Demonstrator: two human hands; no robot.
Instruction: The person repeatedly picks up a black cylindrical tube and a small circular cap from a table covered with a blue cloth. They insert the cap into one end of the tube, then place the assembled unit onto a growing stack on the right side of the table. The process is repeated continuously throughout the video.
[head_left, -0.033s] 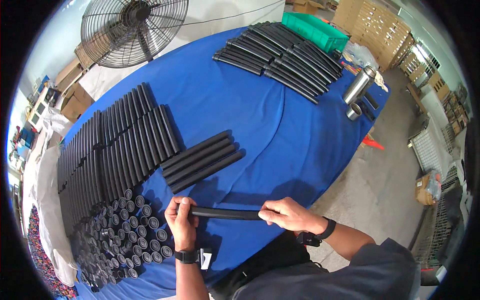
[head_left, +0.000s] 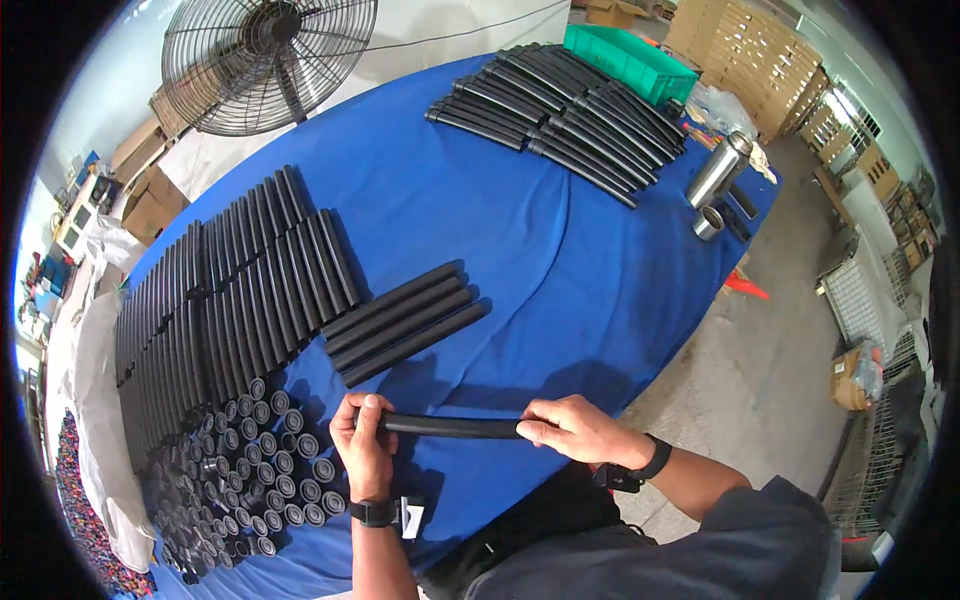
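1 black tube [head_left: 455, 427] spans from the left hand [head_left: 364, 445] to the right hand [head_left: 578, 428], above the worktop [head_left: 520, 335] beside its near edge. Long axis: left to right, with a slight slant. Left fingers are clamped on the left end, thumb uppermost, forearm upright. Right fingers are clamped on the right end, forearm slanting in from the right. Black caps [head_left: 284, 462] lie nearer the left hand.

Shirt [head_left: 660, 562] was dark grey, right sleeve [head_left: 775, 520] short; lower clothing [head_left: 535, 525] looked black; left wristband [head_left: 373, 514] was black, small white piece [head_left: 411, 518] beside it; right wristband [head_left: 657, 457] also black, dark boxy unit [head_left: 619, 481] adjoining; hands [head_left: 575, 428] were bare
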